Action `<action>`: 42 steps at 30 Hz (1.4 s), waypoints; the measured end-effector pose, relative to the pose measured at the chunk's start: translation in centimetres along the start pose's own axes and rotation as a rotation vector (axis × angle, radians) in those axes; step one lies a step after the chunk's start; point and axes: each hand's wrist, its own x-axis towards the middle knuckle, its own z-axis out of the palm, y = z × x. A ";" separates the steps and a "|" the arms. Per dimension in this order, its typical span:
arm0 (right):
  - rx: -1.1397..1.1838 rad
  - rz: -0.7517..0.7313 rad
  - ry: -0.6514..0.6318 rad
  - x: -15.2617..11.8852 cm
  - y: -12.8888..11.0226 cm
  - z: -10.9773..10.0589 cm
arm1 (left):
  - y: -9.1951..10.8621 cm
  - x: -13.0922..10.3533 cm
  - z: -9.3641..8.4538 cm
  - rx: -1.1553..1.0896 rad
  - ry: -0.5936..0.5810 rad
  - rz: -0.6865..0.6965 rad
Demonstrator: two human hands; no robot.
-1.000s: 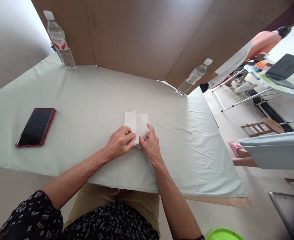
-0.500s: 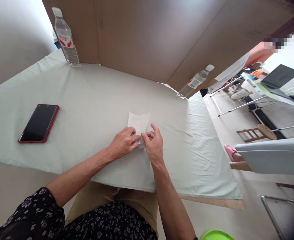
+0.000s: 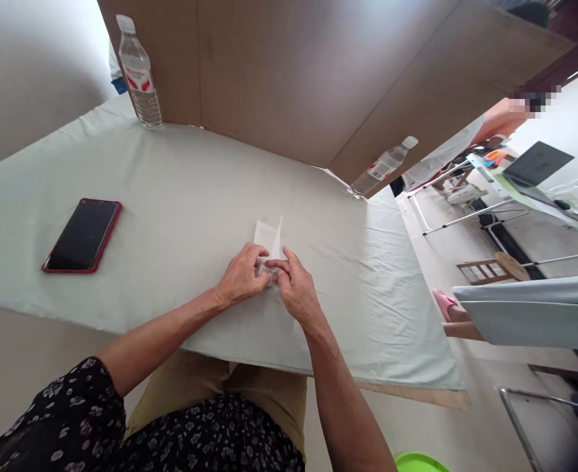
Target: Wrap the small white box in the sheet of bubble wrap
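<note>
A small white sheet point(image 3: 265, 233), thin like paper or tissue, lies on the cloth in front of my hands, its right side folded up into a narrow point. At its near end is a bit of clear, crinkled plastic point(image 3: 268, 269), mostly covered by my fingers. My left hand point(image 3: 244, 276) is closed on the plastic from the left, fingers curled and thumb below. From the other side my right hand point(image 3: 297, 288) pinches at it, with the index finger laid across toward my left hand. Whether the sheet and plastic are one piece I cannot tell.
A red-cased phone point(image 3: 82, 236) lies at the left on the pale cloth point(image 3: 181, 183). Two water bottles, the left one point(image 3: 140, 78) and the right one point(image 3: 385, 167), stand against a cardboard panel point(image 3: 279, 78). Beyond the right edge are a laptop point(image 3: 539, 167) and a stool point(image 3: 510, 265).
The white sheet, flat and spread before, now has its right side folded up. My right index finger has moved left across the plastic. The view has shifted slightly.
</note>
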 end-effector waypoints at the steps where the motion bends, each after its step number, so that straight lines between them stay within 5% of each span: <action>1: -0.024 -0.014 -0.021 0.0 0.0 -0.2 | 0.1 0.0 -0.1 -0.017 0.013 -0.035; 6: -0.104 -0.096 -0.112 0.5 -0.3 -1.2 | 0.5 0.3 0.2 0.006 -0.010 -0.115; 13: -0.194 -0.172 -0.204 2.5 -1.0 -2.3 | -0.1 0.5 0.7 0.023 -0.023 -0.060; 20: -0.063 -0.039 0.169 2.0 1.6 -3.5 | 0.2 0.1 0.7 0.058 -0.024 -0.067; 24: -0.034 0.026 0.096 2.0 3.2 -2.9 | 0.1 0.0 0.8 0.109 -0.006 -0.029; 31: -0.014 -0.149 0.051 3.0 3.2 -1.3 | 0.1 0.1 0.6 0.118 -0.024 0.008; 42: 0.067 -0.103 -0.073 3.9 3.2 -2.4 | 0.0 0.2 0.7 0.211 -0.097 0.018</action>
